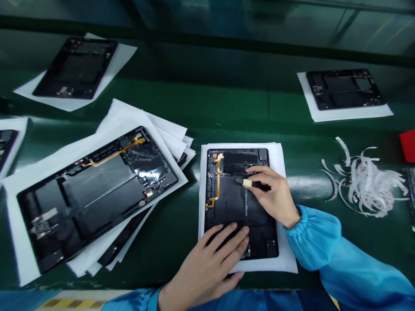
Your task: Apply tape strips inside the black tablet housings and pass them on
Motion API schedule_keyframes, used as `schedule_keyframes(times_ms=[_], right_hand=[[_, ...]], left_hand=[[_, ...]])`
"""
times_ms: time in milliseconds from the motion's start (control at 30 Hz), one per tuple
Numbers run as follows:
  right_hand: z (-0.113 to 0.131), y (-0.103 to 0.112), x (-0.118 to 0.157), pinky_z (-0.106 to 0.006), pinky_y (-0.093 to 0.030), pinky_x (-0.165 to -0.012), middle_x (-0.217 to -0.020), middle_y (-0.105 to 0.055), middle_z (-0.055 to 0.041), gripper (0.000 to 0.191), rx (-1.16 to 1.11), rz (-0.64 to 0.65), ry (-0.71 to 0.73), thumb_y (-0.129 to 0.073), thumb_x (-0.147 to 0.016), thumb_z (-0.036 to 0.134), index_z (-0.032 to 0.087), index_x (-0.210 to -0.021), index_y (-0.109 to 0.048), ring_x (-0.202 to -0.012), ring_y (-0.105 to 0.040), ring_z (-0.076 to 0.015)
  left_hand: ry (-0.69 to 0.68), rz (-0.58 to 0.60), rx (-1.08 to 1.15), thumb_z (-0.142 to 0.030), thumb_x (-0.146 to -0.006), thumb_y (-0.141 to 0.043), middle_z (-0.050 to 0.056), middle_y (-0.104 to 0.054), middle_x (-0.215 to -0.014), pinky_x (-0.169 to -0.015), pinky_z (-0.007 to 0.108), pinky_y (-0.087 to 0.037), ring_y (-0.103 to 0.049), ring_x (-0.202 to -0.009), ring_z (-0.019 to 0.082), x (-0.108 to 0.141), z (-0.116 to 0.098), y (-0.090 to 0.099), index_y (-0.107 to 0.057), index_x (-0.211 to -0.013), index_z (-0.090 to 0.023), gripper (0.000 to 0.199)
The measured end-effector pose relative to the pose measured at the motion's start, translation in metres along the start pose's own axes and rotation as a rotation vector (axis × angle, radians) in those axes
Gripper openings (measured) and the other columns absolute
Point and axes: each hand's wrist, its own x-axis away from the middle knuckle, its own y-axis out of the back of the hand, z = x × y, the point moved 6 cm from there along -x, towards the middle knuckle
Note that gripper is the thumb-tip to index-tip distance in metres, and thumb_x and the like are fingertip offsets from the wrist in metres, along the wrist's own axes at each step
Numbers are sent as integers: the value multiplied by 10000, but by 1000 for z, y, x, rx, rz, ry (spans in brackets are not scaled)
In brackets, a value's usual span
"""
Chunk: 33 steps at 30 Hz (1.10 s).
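Observation:
A black tablet rear housing (pixel 241 207) lies on a white paper sheet (pixel 287 255), with an orange flex cable (pixel 218 181) running down its left side. My left hand (pixel 207 263) rests flat on the housing's lower part, fingers apart. My right hand (pixel 272 194) is shut on a black tool with a pale wrapped tip (pixel 247 183), and the tip touches the housing's upper middle. To the left, a second housing with an orange cable (pixel 97 190) sits on a messy stack of paper sheets (pixel 162 125).
Two more housings on paper lie at the back, left (pixel 76 69) and right (pixel 345 88), and another shows at the left edge (pixel 6 147). The green workbench (pixel 233 103) holds a pile of white peeled strips (pixel 366 181) and a red object (pixel 408 144).

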Motion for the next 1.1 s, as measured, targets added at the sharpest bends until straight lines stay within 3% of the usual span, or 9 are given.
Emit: schedule_keyframes(times_ms=[267,667,867,967,1100], right_hand=[[-2,0,0,-354,-557,-898,-1086,-687,-38,228,3,4,-18,-642,-817,-9,209,-855,-697,-990,-666,-199],[1,-1,0,-324,-562,-830,-1018,-664,-46,242,9,16,27,-612,-817,-33,191,-872,-685,-933,-657,-193],[-1,-2,4,-336,-551,-829,-1059,-607,-50,296,36,14,37,-586,-837,0,228,-998,-685,-981,-621,-217],[-4,2,1,-297,-533,-688,-1083,-591,-46,363,-10,-47,-7,-601,-823,19,233,-1109,-662,-805,-595,-177],[-7,20,-3,-267,-414,-517,-946,-583,-11,106,-102,-183,-104,-688,-847,165,223,-935,-681,-564,-439,-114]], left_hand=[[6,-7,12,-500,-905,-561,-38,-588,-1386,-1126,338,-246,-482,-1246,208,-1,0,1,-631,-1240,-217,444],[-24,-13,-8,-541,-931,-529,-31,-619,-1349,-1115,344,-240,-497,-1204,212,-4,0,4,-650,-1210,-211,448],[-83,15,-66,-791,-836,-383,30,-622,-1333,-1159,391,-163,-420,-1287,281,-13,1,13,-679,-1149,-176,751],[-62,47,-59,-833,-802,-351,49,-571,-1396,-1178,418,-113,-352,-1352,314,-17,5,13,-672,-1114,-155,812],[-33,69,-101,-775,-850,-387,71,-521,-1441,-1174,431,-137,-313,-1397,320,-33,18,15,-639,-1115,-149,725]])
